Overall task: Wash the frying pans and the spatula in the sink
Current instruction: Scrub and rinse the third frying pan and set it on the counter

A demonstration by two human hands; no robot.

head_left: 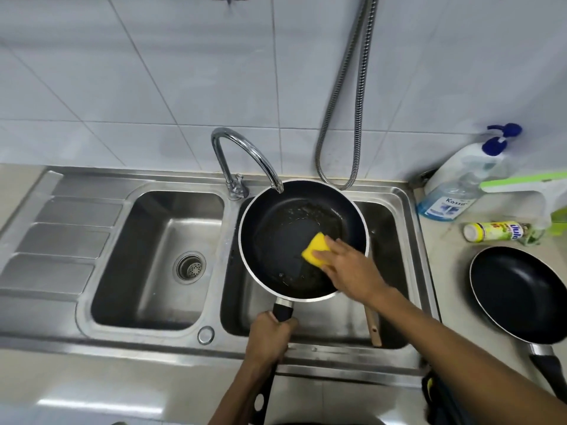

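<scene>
At 6 o'clock, left hand (270, 335) grips the handle of a black frying pan (285, 234) over the steel sink's (153, 342) right basin. Right hand (346, 265), fingers straight, presses a yellow sponge (316, 248) inside it. Wooden spatula (373, 329) lies beneath. Second frying pan (518, 289) sits on the beige worktop (445, 271), 3 o'clock. White tiled wall (153, 87), 12 o'clock.

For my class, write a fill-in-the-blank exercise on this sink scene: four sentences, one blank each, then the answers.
1. The left hand grips the frying pan by its ____.
2. The right hand presses a ____ sponge into that pan.
3. The second frying pan sits on the ____.
4. The wooden spatula lies in the ____ basin.

Answers: handle; yellow; counter; right.
</scene>
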